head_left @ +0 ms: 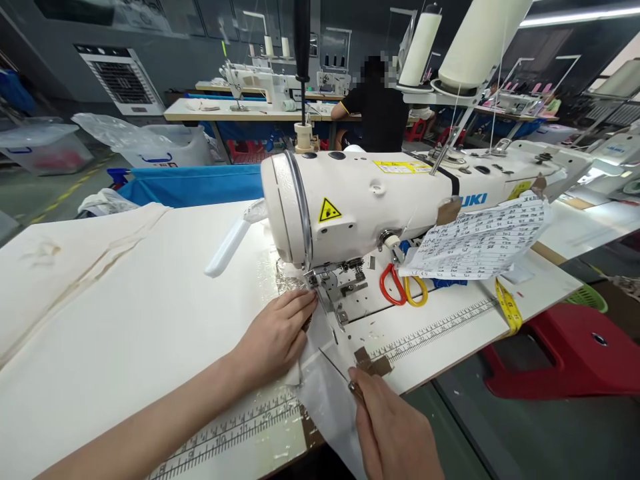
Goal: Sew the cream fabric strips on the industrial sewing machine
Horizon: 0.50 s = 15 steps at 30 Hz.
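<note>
Beside the industrial sewing machine [350,200], our left hand [280,333] lies half-curled on white fabric [325,393] draping off the counter [215,320]; whether it pinches any, we cannot tell. Our right hand [393,420] grips a thin pointed tool [335,365] above the fabric.

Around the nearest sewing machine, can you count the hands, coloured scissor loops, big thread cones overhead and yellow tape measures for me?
Hands: 2 (left hand, right hand)
Scissor loops: 2 (red loop, yellow loop)
Thread cones: 2 (smaller cone, larger cone)
Yellow tape measure: 1
Total: 7
</note>
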{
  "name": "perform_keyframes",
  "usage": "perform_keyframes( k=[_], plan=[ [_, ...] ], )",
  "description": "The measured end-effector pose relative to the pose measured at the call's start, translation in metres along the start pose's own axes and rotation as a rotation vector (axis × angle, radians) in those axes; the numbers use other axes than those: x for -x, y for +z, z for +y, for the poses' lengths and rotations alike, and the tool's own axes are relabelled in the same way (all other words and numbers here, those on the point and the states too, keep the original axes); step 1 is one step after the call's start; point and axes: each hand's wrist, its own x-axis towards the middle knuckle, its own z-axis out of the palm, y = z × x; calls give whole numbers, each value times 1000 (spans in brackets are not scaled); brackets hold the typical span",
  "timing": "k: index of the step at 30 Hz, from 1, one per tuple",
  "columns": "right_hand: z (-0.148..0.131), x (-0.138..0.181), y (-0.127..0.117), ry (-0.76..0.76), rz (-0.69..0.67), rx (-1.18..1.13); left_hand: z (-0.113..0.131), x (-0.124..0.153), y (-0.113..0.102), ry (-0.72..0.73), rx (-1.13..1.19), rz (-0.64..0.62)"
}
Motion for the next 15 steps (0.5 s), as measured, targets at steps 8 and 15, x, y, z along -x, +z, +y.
perform_keyframes(
  k=[8,15],
  plan=[
    [-1,-13,-2,28,-25,78,12,-2,6,-43,-103,-19],
    [-1,-32,-7,35,24,65,14,-6,-1,-103,-96,-36]
  ],
)
